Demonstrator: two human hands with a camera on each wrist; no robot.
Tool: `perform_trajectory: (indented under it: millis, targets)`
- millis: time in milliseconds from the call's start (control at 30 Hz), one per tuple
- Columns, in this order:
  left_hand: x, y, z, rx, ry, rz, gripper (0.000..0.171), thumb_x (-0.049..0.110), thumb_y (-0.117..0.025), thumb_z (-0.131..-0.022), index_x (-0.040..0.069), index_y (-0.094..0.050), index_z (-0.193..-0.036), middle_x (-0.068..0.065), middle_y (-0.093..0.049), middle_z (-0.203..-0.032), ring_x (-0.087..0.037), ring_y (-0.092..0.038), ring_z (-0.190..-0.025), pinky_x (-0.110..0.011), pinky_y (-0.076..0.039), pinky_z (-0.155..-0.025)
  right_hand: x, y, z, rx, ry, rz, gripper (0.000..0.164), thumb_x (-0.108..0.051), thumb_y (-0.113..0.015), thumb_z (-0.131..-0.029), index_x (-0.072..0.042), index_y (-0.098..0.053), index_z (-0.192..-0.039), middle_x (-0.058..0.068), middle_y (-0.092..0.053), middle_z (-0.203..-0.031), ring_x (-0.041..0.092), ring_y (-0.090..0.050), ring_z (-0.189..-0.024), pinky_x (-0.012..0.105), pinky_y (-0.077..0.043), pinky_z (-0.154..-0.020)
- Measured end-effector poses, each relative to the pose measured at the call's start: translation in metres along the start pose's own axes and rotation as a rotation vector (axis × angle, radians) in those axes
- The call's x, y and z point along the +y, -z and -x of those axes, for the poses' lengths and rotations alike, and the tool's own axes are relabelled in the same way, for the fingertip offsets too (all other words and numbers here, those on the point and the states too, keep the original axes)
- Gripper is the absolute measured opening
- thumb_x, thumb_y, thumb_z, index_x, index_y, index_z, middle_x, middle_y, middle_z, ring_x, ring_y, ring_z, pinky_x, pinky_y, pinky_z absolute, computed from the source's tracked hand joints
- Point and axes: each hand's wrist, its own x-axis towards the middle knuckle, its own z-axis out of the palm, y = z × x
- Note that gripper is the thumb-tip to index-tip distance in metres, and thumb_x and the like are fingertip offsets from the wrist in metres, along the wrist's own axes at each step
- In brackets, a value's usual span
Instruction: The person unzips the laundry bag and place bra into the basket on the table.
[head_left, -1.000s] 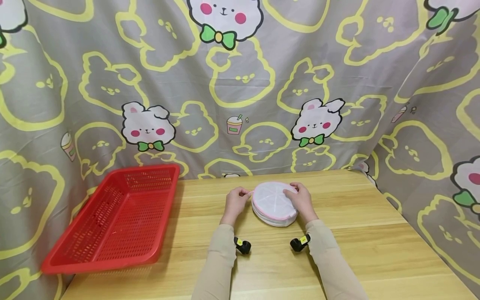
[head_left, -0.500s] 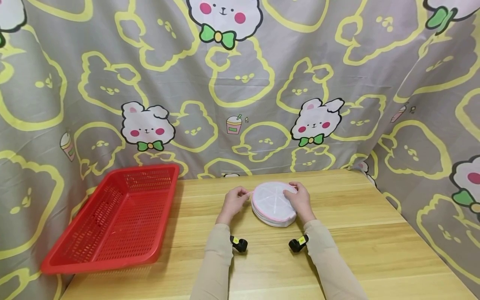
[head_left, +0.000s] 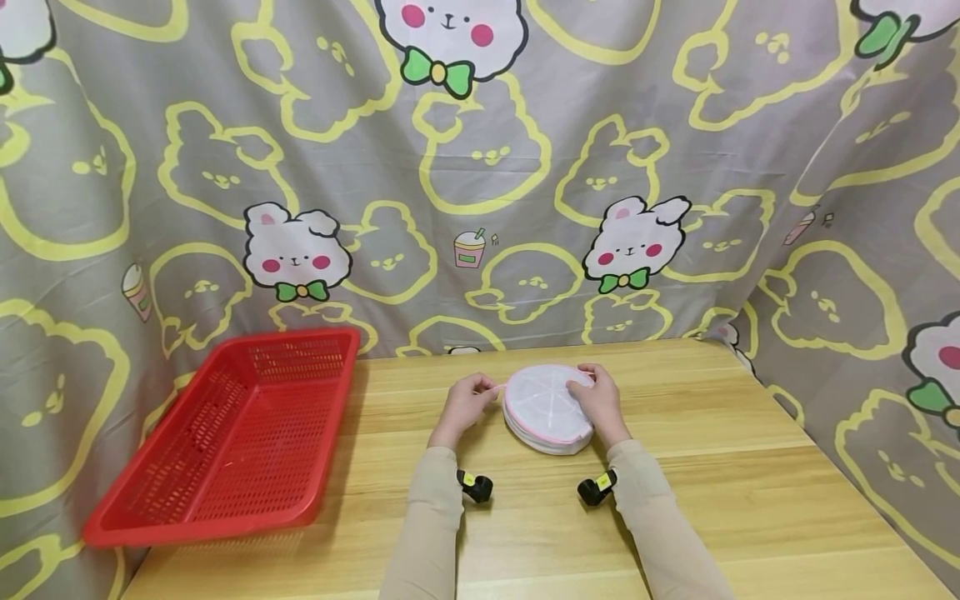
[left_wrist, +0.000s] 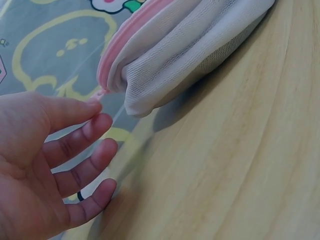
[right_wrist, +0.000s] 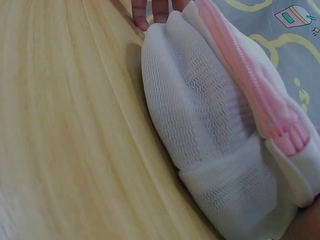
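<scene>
On the table lies a round white mesh laundry bag (head_left: pixel 547 408) with a pink rim, its side folded in soft layers. My left hand (head_left: pixel 463 407) is at its left edge, thumb and forefinger pinching a small pink zipper pull (left_wrist: pixel 101 93); the other fingers spread loosely below in the left wrist view. Along the bag's side runs a pink zipper (right_wrist: pixel 250 82), seen closely from the right wrist. My right hand (head_left: pixel 602 402) grips the bag's right side, thumb on the top panel and fingers around the far edge, mostly hidden in its own wrist view.
A red perforated plastic basket (head_left: pixel 255 450) stands at the left of the wooden table (head_left: pixel 750 500). Behind the table and along its sides hangs a grey curtain (head_left: pixel 517 225) with cartoon prints. A small black camera sits on each wrist.
My left wrist and forearm have shifted slightly left, while the fingertips stay at the bag's left edge. The bag and my right hand have hardly moved.
</scene>
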Motion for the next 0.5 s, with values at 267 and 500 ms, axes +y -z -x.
perform_trajectory:
  millis: [267,500]
  targets:
    - [-0.0019,0.0018,-0.001,-0.018,0.004,0.006,0.009,0.016,-0.064,-0.094,0.008,-0.067,-0.092,-0.005,-0.065,-0.083,-0.025,-0.06,-0.079,-0.024,-0.044,-0.058,-0.0015,-0.0003,0.004,0.037,0.029,-0.01,0.045,-0.014,-0.064,-0.089,0.001,-0.052,-0.129,0.024,-0.055,-0.122,0.033,-0.052,-0.108,0.045,-0.045,-0.096]
    - [-0.0025,0.0061,-0.0001,-0.045,0.001,-0.001,0.009,0.017,-0.064,-0.094,0.008,-0.067,-0.093,-0.005,-0.065,-0.084,-0.023,-0.06,-0.078,-0.025,-0.045,-0.059,-0.0015,0.001,0.004,0.022,0.015,-0.017,0.045,-0.015,-0.062,-0.089,-0.001,-0.051,-0.131,0.023,-0.054,-0.125,0.034,-0.051,-0.111,0.045,-0.044,-0.097]
